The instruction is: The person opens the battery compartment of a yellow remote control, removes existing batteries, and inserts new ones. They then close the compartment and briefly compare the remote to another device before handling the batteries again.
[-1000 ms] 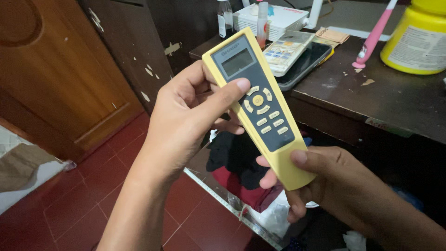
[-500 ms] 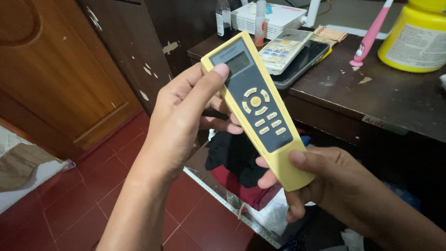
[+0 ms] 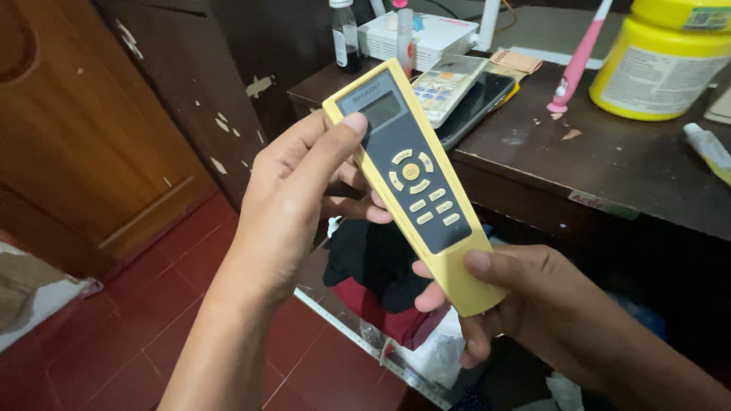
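yellow remote [image 3: 415, 190] held in front of the dark desk [image 3: 609, 164], tilted screen-up for reading. left hand [image 3: 293, 202] fingers curled round its upper end, thumb by the screen. right hand [image 3: 518, 304] pinches the bottom end, steadying it. yellow jar [image 3: 659, 65] further back on the desk.

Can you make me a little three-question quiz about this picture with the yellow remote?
1. True or false: only one hand holds the yellow remote.
2. Where does the left hand's thumb rest? A) by the small screen B) on the round middle button C) on the remote's bottom end
3. Fill in: a pink ____ stands on the dark table.

Key: 1 false, the right hand grips the bottom end too; 2 A; 3 toothbrush.
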